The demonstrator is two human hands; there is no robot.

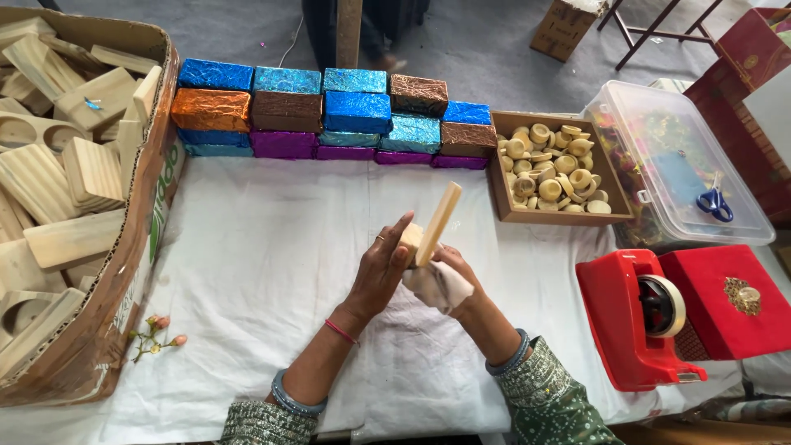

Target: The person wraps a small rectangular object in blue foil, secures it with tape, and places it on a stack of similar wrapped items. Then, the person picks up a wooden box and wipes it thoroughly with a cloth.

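Observation:
My left hand (381,265) grips a pale flat wooden piece (438,221) that stands tilted above the white cloth-covered table (255,247). My right hand (445,276) holds a crumpled whitish cloth (437,286) pressed against the lower side of the wooden piece. Both hands meet at the middle of the table, wrists with bangles and a pink thread band.
A big cardboard box (132,272) of wooden blocks stands at left. Foil-wrapped blocks (329,111) in blue, orange, brown and purple are stacked at the back. A brown tray (503,206) of small round wooden pieces, a clear lidded bin (659,148) with blue scissors (713,202), a red tape dispenser (634,317) and a red box (725,301) stand at right.

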